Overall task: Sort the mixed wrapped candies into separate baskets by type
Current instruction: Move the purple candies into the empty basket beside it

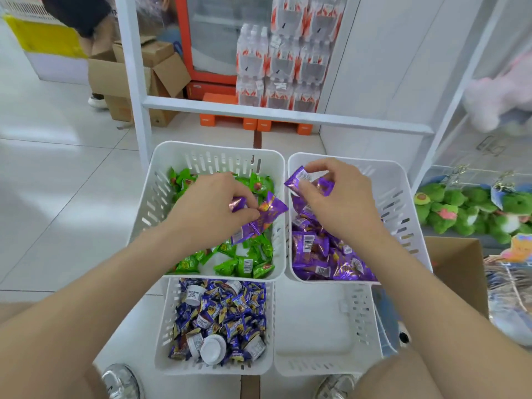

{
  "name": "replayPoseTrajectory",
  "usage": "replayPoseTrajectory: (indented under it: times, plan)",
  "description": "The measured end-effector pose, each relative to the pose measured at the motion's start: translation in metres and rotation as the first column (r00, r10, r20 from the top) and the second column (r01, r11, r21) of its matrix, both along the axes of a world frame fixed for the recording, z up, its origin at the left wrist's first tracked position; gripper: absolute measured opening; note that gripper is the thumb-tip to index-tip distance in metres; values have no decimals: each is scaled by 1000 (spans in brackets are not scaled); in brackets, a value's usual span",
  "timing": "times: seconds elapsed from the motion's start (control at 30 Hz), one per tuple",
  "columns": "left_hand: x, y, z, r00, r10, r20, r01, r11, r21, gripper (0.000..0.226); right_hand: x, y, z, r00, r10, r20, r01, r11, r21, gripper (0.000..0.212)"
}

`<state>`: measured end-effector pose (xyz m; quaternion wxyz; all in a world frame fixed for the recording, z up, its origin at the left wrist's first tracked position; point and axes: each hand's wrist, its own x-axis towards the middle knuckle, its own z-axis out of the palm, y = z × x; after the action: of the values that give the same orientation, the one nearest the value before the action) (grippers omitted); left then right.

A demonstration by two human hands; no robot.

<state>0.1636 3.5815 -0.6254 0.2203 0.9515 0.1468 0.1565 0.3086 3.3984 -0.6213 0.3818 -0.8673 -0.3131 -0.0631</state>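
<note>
Four white slotted baskets stand on the floor. The far left basket (161, 180) holds green wrapped candies (247, 264). My left hand (211, 207) hovers over it and grips several purple candies (266, 216). The far right basket (400, 194) is full of purple wrapped candies (319, 254). Above it, my right hand (342, 203) pinches more purple candies (299, 180). The near left basket (167, 321) contains blue wrapped candies (239, 306) and small white cups (213, 349). Nothing lies in the near right basket (316, 329).
A white shelf frame (285, 113) stands just behind the baskets, with bottled drink packs (282, 61) beyond. Cardboard boxes (135, 79) and a person's leg are at far left. Green plush toys (472, 211) and an open cardboard box (457, 269) sit to the right.
</note>
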Motion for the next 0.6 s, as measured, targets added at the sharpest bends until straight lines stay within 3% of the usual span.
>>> replayPoseTrajectory:
  times: [0.13, 0.23, 0.33, 0.4, 0.5, 0.53, 0.6]
  plan:
    - [22, -38, 14, 993, -77, 88, 88, 987, -135, 11, 35, -41, -3, 997, -76, -9, 73, 983, -168, 26]
    - [43, -62, 14, 987, -91, 132, 108, 985, -132, 11, 54, -60, -8, 994, -33, -104, 4, 964, -266, 28]
    - [70, -86, 10, 988, -102, 117, 110, 991, -71, 13, 67, -82, -12, 997, -38, -73, 8, 928, -372, 31]
    - [88, -100, 3, 994, -105, 30, 105, 994, 17, 30, 70, -95, -15, 994, -88, -72, 49, 903, -428, 37]
    - [105, -121, -18, 948, -106, -299, 179, 958, 226, 98, 66, -99, -24, 984, -96, -148, 13, 878, -479, 53]
    - [106, -126, -25, 914, -111, -391, 219, 945, 244, 111, 62, -96, -27, 982, -68, -179, -30, 867, -497, 60]
    - [104, -129, -31, 862, -160, -480, 288, 935, 207, 115, 52, -88, -35, 968, 40, -246, -170, 829, -533, 79]
